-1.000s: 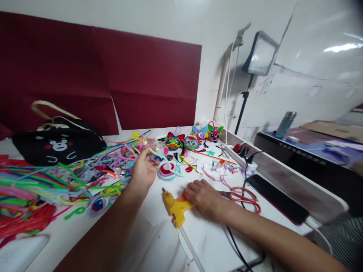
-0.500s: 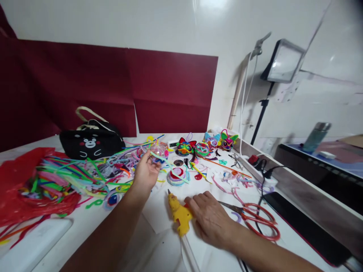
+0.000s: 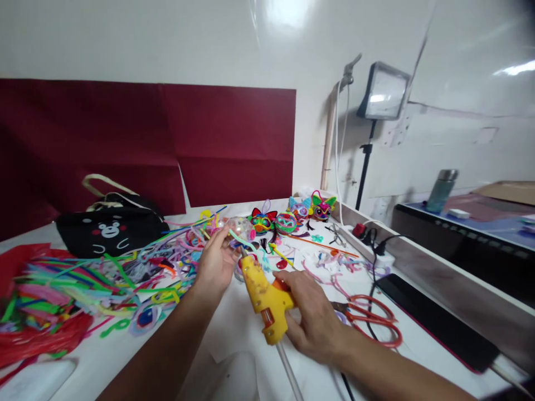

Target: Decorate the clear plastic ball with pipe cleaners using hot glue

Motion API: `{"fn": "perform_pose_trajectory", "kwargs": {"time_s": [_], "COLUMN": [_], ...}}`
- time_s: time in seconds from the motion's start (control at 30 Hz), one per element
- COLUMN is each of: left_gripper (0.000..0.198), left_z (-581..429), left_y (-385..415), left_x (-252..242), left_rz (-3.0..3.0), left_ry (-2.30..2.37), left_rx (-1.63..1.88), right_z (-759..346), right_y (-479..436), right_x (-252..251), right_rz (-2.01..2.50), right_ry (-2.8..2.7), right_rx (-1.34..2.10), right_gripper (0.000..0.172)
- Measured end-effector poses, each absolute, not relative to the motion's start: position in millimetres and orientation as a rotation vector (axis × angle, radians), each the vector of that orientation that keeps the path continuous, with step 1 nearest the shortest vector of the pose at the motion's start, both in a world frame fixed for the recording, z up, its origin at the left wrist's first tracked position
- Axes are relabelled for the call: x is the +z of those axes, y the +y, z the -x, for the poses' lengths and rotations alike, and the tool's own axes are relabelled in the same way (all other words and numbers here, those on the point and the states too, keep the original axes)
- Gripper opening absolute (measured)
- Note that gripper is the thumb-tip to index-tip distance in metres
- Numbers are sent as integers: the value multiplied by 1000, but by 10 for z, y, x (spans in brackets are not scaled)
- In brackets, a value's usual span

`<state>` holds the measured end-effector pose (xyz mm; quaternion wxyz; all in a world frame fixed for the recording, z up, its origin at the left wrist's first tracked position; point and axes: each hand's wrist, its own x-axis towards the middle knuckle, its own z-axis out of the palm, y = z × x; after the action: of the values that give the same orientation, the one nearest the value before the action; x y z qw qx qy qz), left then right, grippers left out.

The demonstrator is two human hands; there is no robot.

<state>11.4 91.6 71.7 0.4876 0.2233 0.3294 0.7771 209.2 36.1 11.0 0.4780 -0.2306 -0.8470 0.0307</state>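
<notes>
My right hand [image 3: 314, 312] is wrapped round the handle of a yellow hot glue gun [image 3: 257, 289]. A clear glue stick [image 3: 289, 370] sticks out of its rear end. The gun's nozzle points away from me, close to the fingers of my left hand [image 3: 216, 260]. Between thumb and fingers, my left hand pinches a pale green pipe cleaner [image 3: 243, 240], whose free end reaches to the right. A coiled pipe-cleaner disc lies beyond the nozzle, mostly hidden by my left hand and the gun.
Loose pipe cleaners [image 3: 125, 278] and a red plastic bag [image 3: 69, 328] cover the left side. Several decorated balls [image 3: 286, 223] stand at the back. Orange-handled scissors [image 3: 371, 317] and a black phone [image 3: 434, 320] lie right. A black pouch [image 3: 112, 228] stands back left.
My right hand has raised the glue gun off the table and brought its nozzle near my left hand. The left hand still holds the pipe cleaner. The view has shifted right.
</notes>
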Motion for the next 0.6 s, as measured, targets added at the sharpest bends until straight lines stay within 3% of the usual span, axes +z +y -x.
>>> {"fn": "perform_pose_trajectory", "kwargs": {"time_s": [0.13, 0.37, 0.6], "left_gripper": [5, 1, 9], "left_z": [-190, -264, -283], "left_y": [875, 810, 780], "left_x": [709, 676, 672], "left_rz": [-597, -697, -742], "left_ry": [804, 806, 801], "left_rx": [1885, 1849, 1831], "right_z": [-2085, -2063, -2057], "right_y": [365, 369, 379], "right_x": [88, 50, 28], "right_rz": [546, 651, 663], "right_ry": [-2004, -1963, -1949], "right_rx": [130, 249, 227], "right_gripper": [55, 43, 41]}}
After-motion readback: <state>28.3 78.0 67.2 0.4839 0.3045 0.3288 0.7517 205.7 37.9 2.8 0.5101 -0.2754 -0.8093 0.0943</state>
